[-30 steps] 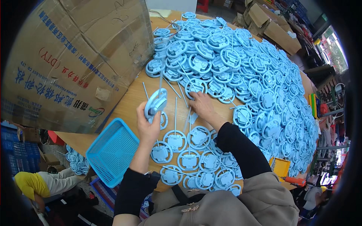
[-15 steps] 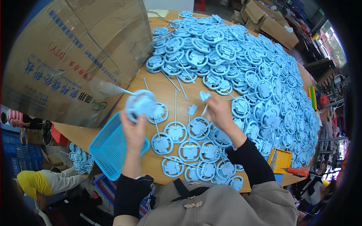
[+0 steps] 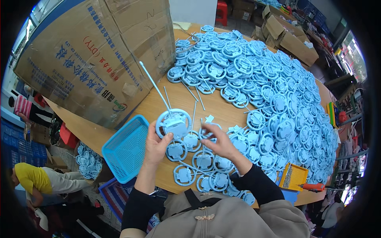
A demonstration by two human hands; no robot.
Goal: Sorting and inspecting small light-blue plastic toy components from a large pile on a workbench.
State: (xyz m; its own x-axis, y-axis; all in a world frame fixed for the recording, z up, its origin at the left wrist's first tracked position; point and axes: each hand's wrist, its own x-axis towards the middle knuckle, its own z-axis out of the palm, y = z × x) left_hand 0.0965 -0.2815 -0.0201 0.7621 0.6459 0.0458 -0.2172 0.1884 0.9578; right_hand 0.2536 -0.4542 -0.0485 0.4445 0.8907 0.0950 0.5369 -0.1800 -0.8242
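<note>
In my left hand [image 3: 155,143] is a light blue plastic ring with a plate across its middle and a long rod [image 3: 154,85] pointing up and away, like a small toy steering wheel [image 3: 174,126]. My thumb presses on the plate's lower edge, and my fingers lie behind the rim. My right hand [image 3: 219,142] hovers over a similar ring on the table, thumb and fingers apart; nothing shows between them. Just beyond its fingertips lies a small flat blue piece [image 3: 209,118]. Several more such wheels [image 3: 203,160] lie in rows in front of me, some with rods.
A big heap of the same wheels [image 3: 274,95] covers the table's right and far side. A blue basket [image 3: 125,148] sits left of my hands, with a large cardboard box [image 3: 99,59] behind it. At right are a yellow tray of screws [image 3: 293,176] and an orange-handled tool [image 3: 312,187].
The wheel in my left hand has moved right and turned, its rod now pointing up. My right hand has moved down toward the wheels; the small blue piece it held no longer shows.
</note>
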